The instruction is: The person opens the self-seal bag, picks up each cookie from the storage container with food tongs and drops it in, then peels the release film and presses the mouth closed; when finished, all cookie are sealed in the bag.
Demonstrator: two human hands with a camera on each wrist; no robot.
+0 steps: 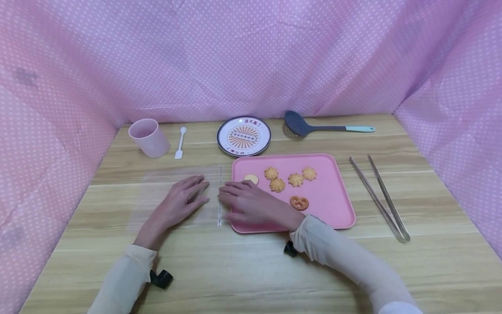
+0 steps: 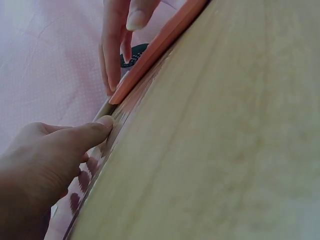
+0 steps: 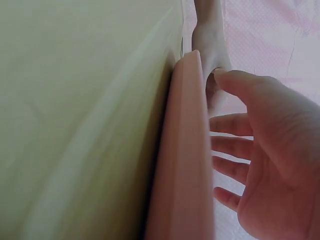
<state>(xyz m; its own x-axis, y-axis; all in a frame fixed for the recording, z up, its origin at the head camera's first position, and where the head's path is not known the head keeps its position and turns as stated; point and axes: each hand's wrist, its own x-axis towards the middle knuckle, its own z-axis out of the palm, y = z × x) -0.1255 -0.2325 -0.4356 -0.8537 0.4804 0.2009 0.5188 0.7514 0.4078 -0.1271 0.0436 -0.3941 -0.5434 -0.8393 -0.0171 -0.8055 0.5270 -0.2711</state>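
A clear plastic bag [image 1: 150,187] lies flat on the table, a dashed strip along its right edge. My left hand [image 1: 182,203] rests on the bag, fingers pointing right; in the left wrist view its thumb [image 2: 92,134] lies along the plastic near the tray's edge. My right hand [image 1: 251,203] reaches over the left side of the pink tray [image 1: 333,213], its fingertips at the bag's strip. The right wrist view shows its fingers [image 3: 232,146] spread and holding nothing. On the tray are a pale round cookie [image 1: 251,179], several flower-shaped cookies [image 1: 296,179] and a pretzel [image 1: 299,203].
Behind the tray are a patterned plate [image 1: 244,136] and a slotted spoon [image 1: 300,125]. A pink cup [image 1: 150,139] and a small white spatula [image 1: 180,143] stand at the back left. Metal tongs [image 1: 382,200] lie on the right. Pink dotted cloth [image 1: 235,56] surrounds the table.
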